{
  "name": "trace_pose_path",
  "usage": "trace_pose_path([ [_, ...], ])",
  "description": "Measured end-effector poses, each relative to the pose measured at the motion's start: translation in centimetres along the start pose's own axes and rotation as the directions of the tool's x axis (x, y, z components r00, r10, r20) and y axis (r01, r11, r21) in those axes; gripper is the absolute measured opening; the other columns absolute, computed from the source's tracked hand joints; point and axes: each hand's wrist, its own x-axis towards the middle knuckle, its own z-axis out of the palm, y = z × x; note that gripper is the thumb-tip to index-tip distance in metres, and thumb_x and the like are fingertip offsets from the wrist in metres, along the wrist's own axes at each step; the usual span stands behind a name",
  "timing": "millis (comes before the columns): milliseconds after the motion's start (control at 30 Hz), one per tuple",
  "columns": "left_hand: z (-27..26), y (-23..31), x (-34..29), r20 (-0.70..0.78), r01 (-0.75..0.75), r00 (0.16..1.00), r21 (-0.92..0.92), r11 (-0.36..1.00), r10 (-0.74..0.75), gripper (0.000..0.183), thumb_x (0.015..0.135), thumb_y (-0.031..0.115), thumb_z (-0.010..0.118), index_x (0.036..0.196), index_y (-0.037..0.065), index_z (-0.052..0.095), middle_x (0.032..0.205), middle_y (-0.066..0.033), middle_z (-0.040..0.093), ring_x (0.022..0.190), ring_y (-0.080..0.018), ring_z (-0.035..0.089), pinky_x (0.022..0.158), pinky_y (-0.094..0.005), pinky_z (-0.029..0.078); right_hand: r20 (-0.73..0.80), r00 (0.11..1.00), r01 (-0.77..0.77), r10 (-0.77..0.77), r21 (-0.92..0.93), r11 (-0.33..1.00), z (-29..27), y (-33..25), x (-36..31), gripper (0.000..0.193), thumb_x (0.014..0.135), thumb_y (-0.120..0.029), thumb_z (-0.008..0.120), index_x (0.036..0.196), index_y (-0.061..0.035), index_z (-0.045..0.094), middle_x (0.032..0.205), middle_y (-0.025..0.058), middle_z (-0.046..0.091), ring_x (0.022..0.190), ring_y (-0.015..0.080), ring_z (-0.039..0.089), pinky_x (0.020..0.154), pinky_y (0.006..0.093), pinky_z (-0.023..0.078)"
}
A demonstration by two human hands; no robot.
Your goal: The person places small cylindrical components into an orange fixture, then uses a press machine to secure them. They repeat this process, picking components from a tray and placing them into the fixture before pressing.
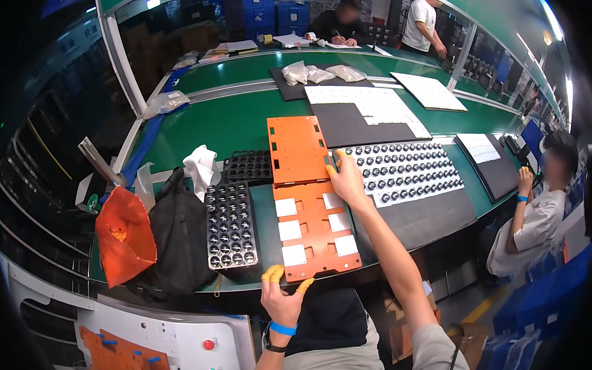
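An orange hinged fixture lies in front of me, its upper plate point(297, 142) folded back from the lower plate point(317, 244). Several flat white square pieces point(291, 229) sit in two columns on the lower plate. My right hand point(347, 180) grips the upper plate's right edge near the hinge, with yellow covers on its fingertips. At the near left corner of the lower plate is my left hand point(283, 303), fingers apart and holding nothing. It also wears yellow finger covers, and a blue band circles its wrist.
Left of the fixture stands a black tray point(232, 225) of round black parts. To the right, a white sheet point(407, 169) carries rows of similar parts on a dark board point(418, 222). An orange bag point(121, 237) hangs at far left. A co-worker point(536, 213) sits at right.
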Motion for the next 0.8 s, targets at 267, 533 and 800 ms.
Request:
trace_pose_path([
  [267, 0.2, 0.3, -0.1, 0.032, 0.08, 0.996, -0.028, 0.996, -0.079, 0.066, 0.064, 0.037, 0.094, 0.11, 0.0, 0.066, 0.111, -0.0119, 0.064, 0.084, -0.0267, 0.066, 0.05, -0.0302, 0.05, 0.247, 0.96, -0.052, 0.132, -0.304, 0.951, -4.3, -0.2, -6.7, 0.038, 0.098, -0.038, 0.06, 0.095, -0.0009, 0.058, 0.073, 0.0238, 0.067, 0.071, 0.0474, 0.066, 0.067, 0.0591, 0.049],
  [533, 0.6, -0.3, -0.5, 0.013, 0.069, 0.998, -0.044, 0.997, -0.069, 0.068, 0.063, 0.03, 0.096, 0.115, 0.001, 0.065, 0.115, -0.0094, 0.061, 0.086, -0.02, 0.063, 0.056, -0.0257, 0.05, 0.221, 0.964, -0.137, 0.146, -0.057, 0.989, -5.3, -1.1, -7.0, 0.03, 0.099, -0.025, 0.061, 0.088, 0.003, 0.059, 0.076, 0.0274, 0.065, 0.076, 0.0487, 0.063, 0.065, 0.0548, 0.047],
  [800, 0.5, -0.1, -0.2, 0.024, 0.073, 0.997, -0.063, 0.995, -0.072, 0.067, 0.064, 0.028, 0.096, 0.115, 0.001, 0.064, 0.115, -0.009, 0.062, 0.084, -0.0195, 0.063, 0.055, -0.0254, 0.05, 0.132, 0.973, 0.215, -0.191, -0.206, 0.955, -10.5, 4.0, -4.6, 0.025, 0.097, -0.025, 0.064, 0.088, -0.0031, 0.055, 0.069, 0.0193, 0.065, 0.063, 0.0424, 0.063, 0.055, 0.0509, 0.047],
])
